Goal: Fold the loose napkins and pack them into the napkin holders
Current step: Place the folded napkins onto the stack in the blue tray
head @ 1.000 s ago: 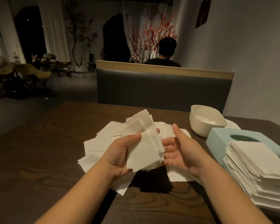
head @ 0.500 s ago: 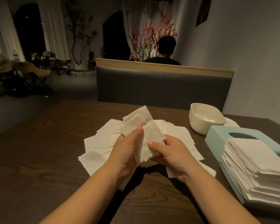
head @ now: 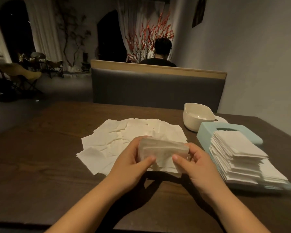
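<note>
Both hands hold a small wad of thin, soft white napkins (head: 163, 149) just above the near middle of the dark, grainy wooden counter (head: 40, 165). The left hand (head: 133, 158) and the right hand (head: 194, 161) each have their fingers curled round one end, thumbs pressing its near face. Behind it, flat square loose napkins (head: 124, 133) lie spread and overlapping. At right, a tall squared stack of napkins (head: 238, 153) rests on a pale blue holder (head: 207, 130), just beside a smooth, rounded cream bowl-shaped holder (head: 191, 121).

Matt paper napkins (head: 134, 132), grained wooden table (head: 40, 165)
</note>
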Available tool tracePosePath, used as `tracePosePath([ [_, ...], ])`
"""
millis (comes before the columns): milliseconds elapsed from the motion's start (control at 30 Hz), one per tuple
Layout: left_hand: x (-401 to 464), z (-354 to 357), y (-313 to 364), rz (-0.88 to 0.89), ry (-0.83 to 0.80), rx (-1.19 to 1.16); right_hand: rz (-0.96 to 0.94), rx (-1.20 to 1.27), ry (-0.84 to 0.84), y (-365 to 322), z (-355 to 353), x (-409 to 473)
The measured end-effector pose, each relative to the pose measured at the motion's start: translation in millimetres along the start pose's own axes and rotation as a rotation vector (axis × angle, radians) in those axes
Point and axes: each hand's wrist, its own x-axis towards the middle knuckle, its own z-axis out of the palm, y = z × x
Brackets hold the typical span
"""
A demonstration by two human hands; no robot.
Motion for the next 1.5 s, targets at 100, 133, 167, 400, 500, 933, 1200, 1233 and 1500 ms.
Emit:
tracePosePath([
  [100, -12.6, 12.0, -2.4, -0.03, -0.068, 0.077, 0.023, 0.008, 0.004, 11.4, -3.3, -14.4],
  [133, -14.8, 16.7, -3.7, -0.044, -0.102, 0.13, 0.043, -0.017, -0.012, 14.5, -3.1, -17.2],
  [167, -15.6, 21.1, -3.3, -0.052, -0.13, 0.17, 0.054, -0.056, -0.034, 16.0, -2.4, -18.4],
  [400, -9.5, 41.6, 1.5, 0.004, -0.059, 0.117, 0.028, -0.092, 0.011, 15.9, 0.3, -12.2],
  [500, -9.5, 38.8, -2.8, -0.029, -0.055, 0.179, 0.042, -0.05, -0.021, 20.0, -6.7, -15.2],
  [933, -6.1, 42.7, 1.7, 0.032, -0.121, 0.071, -0.084, -0.154, -0.063, 19.6, -4.7, -14.4],
  [1200, -6.5, 39.7, -7.7, 0.029, -0.049, 0.128, -0.002, -0.155, -0.082, 21.5, -11.6, -14.3],
  [1233, -7.1, 39.7, -7.5, 0.03, -0.022, 0.158, -0.01, -0.173, -0.059, 21.4, -11.1, -13.8],
  [1500, -8.0, 40.0, -1.9, 0.023, -0.107, 0.191, -0.03, -0.209, -0.08, 19.2, -6.3, -16.9],
])
